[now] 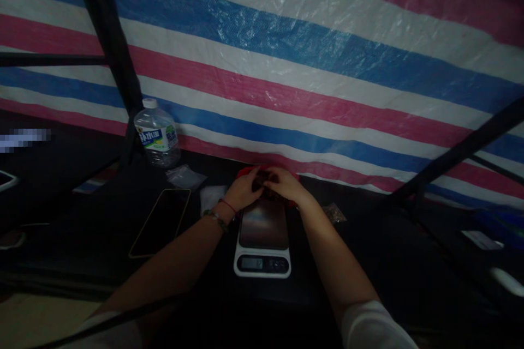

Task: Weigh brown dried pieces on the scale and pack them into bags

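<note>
Head: left hand (244,190), right hand (287,184) at red container (244,171) (scale (264,229) nearby).

The left hand (244,190) and right hand (286,186) blocked entry to the red container (245,170) from above; the striped tarpaulin (286,73) closed its rear. A smartphone (161,223) and plastic bottle (158,139) obstructed the left. Right of the small bag (334,213), the black tabletop (376,240) offered passage toward the slanted bar (454,152). Access to the digital scale (264,229) lay open from the front.

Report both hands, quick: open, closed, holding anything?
Left hand: fingers curled at the dark brown mass by the red object; grip cannot be told.
Right hand: fingers curled there too; grip unclear.
</note>
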### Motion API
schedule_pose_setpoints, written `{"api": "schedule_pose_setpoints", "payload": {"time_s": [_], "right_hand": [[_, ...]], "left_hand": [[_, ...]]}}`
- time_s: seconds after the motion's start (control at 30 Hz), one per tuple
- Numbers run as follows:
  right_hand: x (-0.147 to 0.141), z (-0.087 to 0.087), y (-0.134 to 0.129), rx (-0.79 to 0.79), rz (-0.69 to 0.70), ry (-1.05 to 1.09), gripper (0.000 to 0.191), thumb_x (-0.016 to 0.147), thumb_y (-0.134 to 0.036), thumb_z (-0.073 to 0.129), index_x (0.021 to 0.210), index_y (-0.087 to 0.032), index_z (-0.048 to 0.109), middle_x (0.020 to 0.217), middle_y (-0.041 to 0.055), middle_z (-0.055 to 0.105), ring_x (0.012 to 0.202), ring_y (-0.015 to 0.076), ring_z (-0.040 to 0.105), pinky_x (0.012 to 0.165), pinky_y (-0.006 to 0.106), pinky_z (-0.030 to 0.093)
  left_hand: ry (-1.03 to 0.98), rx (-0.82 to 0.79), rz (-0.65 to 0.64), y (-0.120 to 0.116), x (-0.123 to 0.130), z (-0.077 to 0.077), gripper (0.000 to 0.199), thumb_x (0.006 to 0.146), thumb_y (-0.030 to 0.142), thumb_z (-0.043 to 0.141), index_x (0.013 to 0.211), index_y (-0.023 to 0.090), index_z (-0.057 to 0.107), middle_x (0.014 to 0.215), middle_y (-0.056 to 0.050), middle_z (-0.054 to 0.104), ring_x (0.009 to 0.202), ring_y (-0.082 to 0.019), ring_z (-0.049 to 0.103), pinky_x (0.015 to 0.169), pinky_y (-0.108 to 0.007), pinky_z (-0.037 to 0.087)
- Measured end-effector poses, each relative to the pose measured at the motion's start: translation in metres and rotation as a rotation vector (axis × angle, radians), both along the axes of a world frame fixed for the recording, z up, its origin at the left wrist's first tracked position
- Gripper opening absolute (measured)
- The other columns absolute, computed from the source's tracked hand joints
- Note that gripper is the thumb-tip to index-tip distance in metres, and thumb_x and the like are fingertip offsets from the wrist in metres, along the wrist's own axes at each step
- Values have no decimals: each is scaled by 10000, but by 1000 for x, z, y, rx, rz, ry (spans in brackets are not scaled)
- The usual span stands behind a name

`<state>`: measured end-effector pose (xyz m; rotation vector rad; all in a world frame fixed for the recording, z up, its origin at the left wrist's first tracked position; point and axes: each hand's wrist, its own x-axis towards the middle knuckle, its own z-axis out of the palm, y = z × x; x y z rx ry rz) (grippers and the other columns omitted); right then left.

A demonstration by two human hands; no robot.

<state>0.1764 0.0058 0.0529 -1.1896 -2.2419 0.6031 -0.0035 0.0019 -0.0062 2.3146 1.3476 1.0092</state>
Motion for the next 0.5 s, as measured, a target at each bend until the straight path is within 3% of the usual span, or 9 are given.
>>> {"api": "schedule_pose_setpoints", "payload": {"time_s": [0.13, 0.27, 0.33, 0.4, 0.5], "right_hand": [[-6, -4, -5, -12, -1, -19, 388, 723, -100, 644, 1105, -161, 659, 1081, 81, 692, 960, 191, 642, 868, 289, 481], [-1, 5, -9, 59, -72, -82, 339, 735, -133, 642, 1070, -173, 673, 1043, 71, 704, 944, 192, 644, 828, 282, 475], [4, 10, -13, 64, -108, -121, 312, 739, -170, 654, 1050, -176, 676, 1030, 66, 706, 929, 189, 644, 797, 271, 471], [8, 13, -17, 17, -115, -183, 271, 735, -226, 676, 1001, -176, 686, 977, 56, 715, 873, 185, 652, 734, 254, 468], [7, 16, -23, -71, -68, -280, 225, 710, -269, 706, 918, -183, 700, 877, 34, 722, 774, 173, 655, 631, 228, 443]], "left_hand": [[48, 20, -12, -5, 3, 5, 776, 770, 255, 604, 1462, 141, 272, 1182, -138, 641, 1062, -268, 615, 942, -404, 474], [52, 24, -109, -8, -3, 32, 850, 741, 314, 648, 1474, 144, 254, 1278, -139, 594, 1120, -258, 593, 963, -376, 466], [47, 21, -123, -10, -14, 53, 753, 753, 364, 631, 1425, 150, 368, 1323, -127, 567, 1161, -255, 571, 991, -361, 445], [68, -28, -138, -13, -31, 73, 513, 792, 350, 567, 1276, 183, 553, 1223, -81, 641, 1098, -235, 606, 971, -343, 453], [143, -214, -304, -22, -59, 91, 408, 785, 333, 563, 1178, 243, 628, 1119, -10, 691, 993, -197, 647, 892, -288, 489]]}}
